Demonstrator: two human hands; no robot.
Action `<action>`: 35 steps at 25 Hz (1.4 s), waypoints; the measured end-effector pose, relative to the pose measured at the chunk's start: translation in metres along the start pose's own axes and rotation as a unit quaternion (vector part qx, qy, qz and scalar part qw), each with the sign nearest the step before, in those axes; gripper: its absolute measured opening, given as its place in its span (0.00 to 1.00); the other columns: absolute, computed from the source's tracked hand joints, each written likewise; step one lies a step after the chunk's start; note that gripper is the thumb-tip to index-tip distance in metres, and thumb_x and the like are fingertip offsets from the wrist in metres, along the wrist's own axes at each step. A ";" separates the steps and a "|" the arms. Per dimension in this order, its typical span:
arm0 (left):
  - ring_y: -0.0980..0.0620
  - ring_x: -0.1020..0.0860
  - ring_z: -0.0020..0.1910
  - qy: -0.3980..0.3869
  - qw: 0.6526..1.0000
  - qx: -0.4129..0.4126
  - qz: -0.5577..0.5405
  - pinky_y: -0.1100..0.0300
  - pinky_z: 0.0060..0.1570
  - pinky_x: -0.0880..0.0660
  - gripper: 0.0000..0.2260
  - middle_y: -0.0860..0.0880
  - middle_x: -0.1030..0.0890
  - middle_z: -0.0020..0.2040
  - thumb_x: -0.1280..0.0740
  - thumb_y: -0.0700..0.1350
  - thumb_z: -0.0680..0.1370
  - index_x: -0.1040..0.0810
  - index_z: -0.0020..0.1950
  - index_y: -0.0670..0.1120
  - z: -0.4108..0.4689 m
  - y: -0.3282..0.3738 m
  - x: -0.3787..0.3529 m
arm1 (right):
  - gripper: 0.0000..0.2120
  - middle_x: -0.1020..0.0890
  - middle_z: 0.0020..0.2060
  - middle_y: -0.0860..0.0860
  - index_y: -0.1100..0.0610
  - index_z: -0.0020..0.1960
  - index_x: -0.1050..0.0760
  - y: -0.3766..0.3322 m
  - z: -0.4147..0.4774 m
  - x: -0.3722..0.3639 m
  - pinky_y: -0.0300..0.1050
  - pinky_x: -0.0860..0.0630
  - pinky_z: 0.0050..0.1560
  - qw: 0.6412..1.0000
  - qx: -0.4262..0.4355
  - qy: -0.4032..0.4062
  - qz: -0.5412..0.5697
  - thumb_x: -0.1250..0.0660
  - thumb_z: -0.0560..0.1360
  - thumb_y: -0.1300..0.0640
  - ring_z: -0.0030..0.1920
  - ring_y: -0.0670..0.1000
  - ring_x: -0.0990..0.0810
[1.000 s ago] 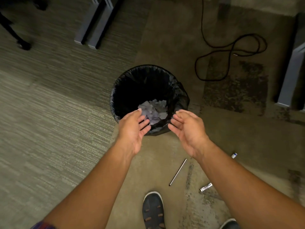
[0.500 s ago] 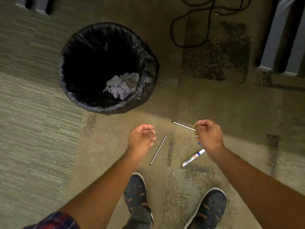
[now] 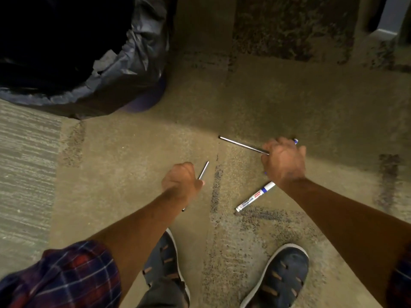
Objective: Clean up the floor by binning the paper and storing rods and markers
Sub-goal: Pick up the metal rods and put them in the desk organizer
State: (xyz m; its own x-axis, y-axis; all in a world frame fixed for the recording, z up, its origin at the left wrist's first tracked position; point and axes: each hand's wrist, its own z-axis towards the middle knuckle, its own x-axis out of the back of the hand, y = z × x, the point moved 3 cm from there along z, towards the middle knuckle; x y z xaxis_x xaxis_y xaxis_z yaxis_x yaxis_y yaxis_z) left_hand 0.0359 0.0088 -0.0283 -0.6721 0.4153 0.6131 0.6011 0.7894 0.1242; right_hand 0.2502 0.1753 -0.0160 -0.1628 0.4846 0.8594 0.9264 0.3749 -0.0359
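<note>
Seen from the head camera, looking straight down at a worn, stained carpet floor point(image 3: 289, 103). At the top left stands a bin point(image 3: 124, 70) lined with a black bag; a few scraps of paper point(image 3: 104, 61) show against the liner just inside its near rim, and the rest of the inside is too dark to make out. Two bare forearms reach down from the lower edge. The left hand point(image 3: 181, 182) is curled closed around a thin metal rod point(image 3: 204, 170), which sticks out past the knuckles toward the upper right, while its other end peeks out below the wrist. The right hand point(image 3: 283, 160) is also closed, gripping a second rod point(image 3: 242, 145) by one end; that rod runs up and to the left from the fist. A blue tip point(image 3: 295, 141) shows just past the far side of this hand, likely a marker, though most of it is hidden. A white marker point(image 3: 255, 196) with a blue band lies on the floor just below the right wrist, between the two arms. A plaid sleeve point(image 3: 66, 276) covers the left upper arm. Two dark shoes point(image 3: 282, 276) stand on the floor at the bottom.
</note>
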 end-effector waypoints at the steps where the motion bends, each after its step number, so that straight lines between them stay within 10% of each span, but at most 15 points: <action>1: 0.44 0.16 0.52 0.003 0.999 -0.015 0.046 0.55 0.50 0.20 0.15 0.46 0.16 0.53 0.24 0.58 0.75 0.19 0.53 0.49 0.004 0.002 -0.006 | 0.11 0.20 0.55 0.54 0.52 0.58 0.20 0.002 0.006 -0.006 0.57 0.32 0.60 1.000 0.010 0.000 -0.023 0.33 0.78 0.50 0.59 0.59 0.22; 9: 0.42 0.14 0.51 -0.001 1.000 -0.029 0.003 0.51 0.55 0.16 0.06 0.44 0.14 0.52 0.31 0.44 0.79 0.17 0.53 0.47 0.003 0.001 -0.025 | 0.06 0.20 0.49 0.53 0.52 0.52 0.21 -0.004 0.015 -0.031 0.60 0.31 0.59 0.990 0.097 0.035 -0.095 0.32 0.78 0.51 0.54 0.59 0.22; 15: 0.62 0.22 0.30 0.051 0.967 -0.082 -0.237 0.74 0.29 0.28 0.05 0.54 0.19 0.36 0.31 0.37 0.80 0.21 0.47 0.46 -0.034 -0.008 0.022 | 0.05 0.19 0.35 0.49 0.49 0.45 0.30 -0.026 -0.026 0.025 0.52 0.44 0.48 0.994 0.096 0.042 0.000 0.40 0.79 0.50 0.42 0.56 0.24; 19: 0.50 0.16 0.42 0.059 0.910 -0.045 -0.409 0.57 0.49 0.19 0.07 0.48 0.16 0.43 0.27 0.36 0.78 0.18 0.51 0.47 -0.074 0.006 0.077 | 0.03 0.18 0.36 0.43 0.45 0.46 0.22 -0.043 -0.073 0.090 0.47 0.44 0.48 0.990 0.078 0.046 0.105 0.33 0.78 0.51 0.41 0.47 0.25; 24: 0.48 0.14 0.46 0.031 0.877 -0.070 -0.475 0.54 0.54 0.17 0.10 0.50 0.15 0.43 0.25 0.38 0.77 0.18 0.46 0.53 -0.147 0.031 0.161 | 0.02 0.15 0.38 0.40 0.45 0.46 0.17 -0.068 -0.121 0.197 0.27 0.26 0.36 0.912 0.027 -0.016 0.409 0.25 0.76 0.52 0.36 0.36 0.19; 30: 0.59 0.22 0.35 0.026 0.893 -0.160 -0.421 0.61 0.41 0.25 0.04 0.55 0.16 0.37 0.26 0.42 0.78 0.17 0.48 0.51 -0.247 0.049 0.276 | 0.03 0.14 0.36 0.59 0.57 0.45 0.18 -0.115 -0.168 0.348 0.54 0.17 0.41 0.835 0.039 -0.019 0.549 0.25 0.77 0.61 0.37 0.52 0.18; 35: 0.54 0.17 0.42 -0.009 0.867 -0.196 -0.457 0.58 0.47 0.21 0.07 0.47 0.12 0.42 0.28 0.37 0.79 0.16 0.49 0.49 -0.346 0.046 0.380 | 0.03 0.14 0.36 0.59 0.62 0.44 0.17 -0.165 -0.229 0.467 0.51 0.14 0.43 0.807 0.071 -0.035 0.586 0.26 0.77 0.64 0.39 0.52 0.16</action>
State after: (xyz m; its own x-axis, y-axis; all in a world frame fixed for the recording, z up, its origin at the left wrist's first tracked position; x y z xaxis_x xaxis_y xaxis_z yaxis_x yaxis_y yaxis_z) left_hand -0.0418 0.0469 0.4799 -0.9499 -0.2936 0.1068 -0.0880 0.5794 0.8102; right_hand 0.0988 0.1583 0.5086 0.7725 0.6138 0.1626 0.4115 -0.2890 -0.8644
